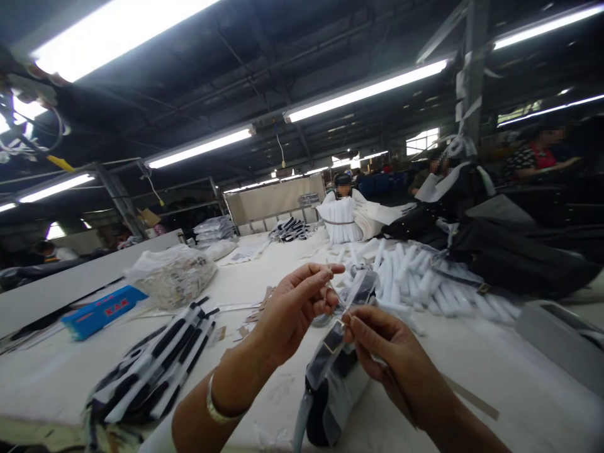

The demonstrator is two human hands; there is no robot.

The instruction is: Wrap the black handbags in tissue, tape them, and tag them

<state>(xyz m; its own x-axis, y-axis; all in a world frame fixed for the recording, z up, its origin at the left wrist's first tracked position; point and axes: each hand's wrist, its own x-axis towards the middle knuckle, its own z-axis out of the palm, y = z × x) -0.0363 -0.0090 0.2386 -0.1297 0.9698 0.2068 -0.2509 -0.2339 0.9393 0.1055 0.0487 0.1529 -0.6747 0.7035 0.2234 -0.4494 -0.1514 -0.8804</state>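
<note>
My left hand (297, 305) is raised over the table, thumb and forefinger pinched on a thin pale string (336, 294). Close by on the right, my right hand (384, 343) pinches the lower part of that string; its far end is too fine to make out. Beneath both hands lies a dark-and-grey bag-like item (333, 384) with a metal buckle and pale wrapping, partly covered by my right hand. A pale bangle (214, 399) circles my left wrist.
Left of my arms lies a bundle of black-and-white straps (155, 368), with a blue box (104, 311) and a clear plastic bag (172, 277) behind. Many white wrapped rolls (425, 283) and black bags (523, 248) lie to the right. A person (343, 185) is across the table (472, 371).
</note>
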